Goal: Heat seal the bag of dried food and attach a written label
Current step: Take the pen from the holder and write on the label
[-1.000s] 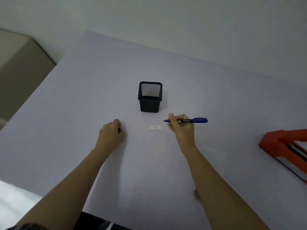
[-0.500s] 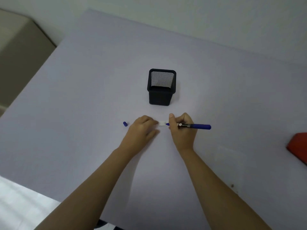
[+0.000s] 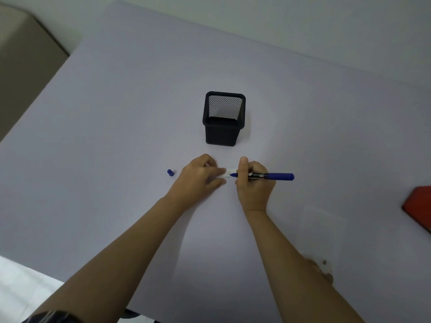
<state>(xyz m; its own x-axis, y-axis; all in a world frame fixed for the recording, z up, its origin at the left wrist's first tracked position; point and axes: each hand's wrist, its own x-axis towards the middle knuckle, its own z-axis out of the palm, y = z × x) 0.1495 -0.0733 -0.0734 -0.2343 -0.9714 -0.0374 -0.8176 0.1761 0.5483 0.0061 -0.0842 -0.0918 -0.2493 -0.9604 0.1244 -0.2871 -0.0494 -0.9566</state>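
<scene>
A small white label (image 3: 229,171) lies on the lilac table (image 3: 116,136) just in front of the black mesh pen holder. My left hand (image 3: 198,180) presses the label's left end with its fingertips. My right hand (image 3: 254,183) grips a blue marker (image 3: 275,176), whose tip touches the label's right part. The marker's blue cap (image 3: 170,172) lies loose on the table, left of my left hand. A clear bag (image 3: 323,231) with a little dried food at its bottom lies flat to the right of my right forearm.
The black mesh pen holder (image 3: 222,118) stands upright behind my hands. A red heat sealer (image 3: 418,206) pokes in at the right edge. A beige cabinet (image 3: 21,54) sits beyond the table's left edge.
My left hand let go of the marker cap and moved right onto the label. My right hand brought the marker tip down to the label. The view shifted slightly.
</scene>
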